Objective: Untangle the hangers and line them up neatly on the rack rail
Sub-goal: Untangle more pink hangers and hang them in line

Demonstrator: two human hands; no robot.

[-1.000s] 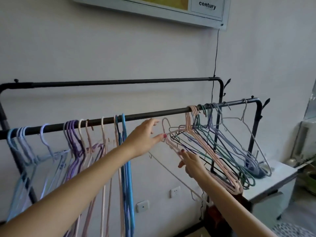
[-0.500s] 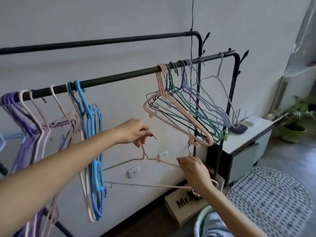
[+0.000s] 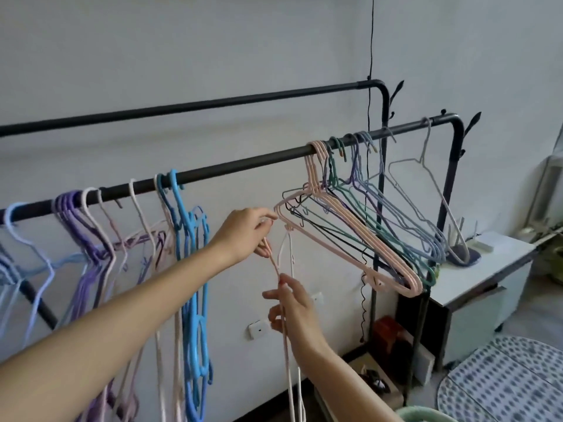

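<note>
At the rail's (image 3: pixel 243 164) left end our sorted hangers (image 3: pixel 182 239) already hang in a row, so we work in the gap at mid-rail. Our left hand (image 3: pixel 243 236) pinches the pink hanger (image 3: pixel 288 315) by its hook end, and our right hand (image 3: pixel 292 303) grips its wire lower down, keeping it off the rail. Its long axis runs near vertical, hook up. The tangle (image 3: pixel 365 226) crowds the right end.

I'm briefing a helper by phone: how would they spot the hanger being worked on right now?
Find the black front rail of the rack, with its bare gap between the bright blue hangers and the tilted pink bunch. Below that gap hangs a pale pink hanger, pinched by the left hand above and the right hand below. It alone is off the rail.
</note>
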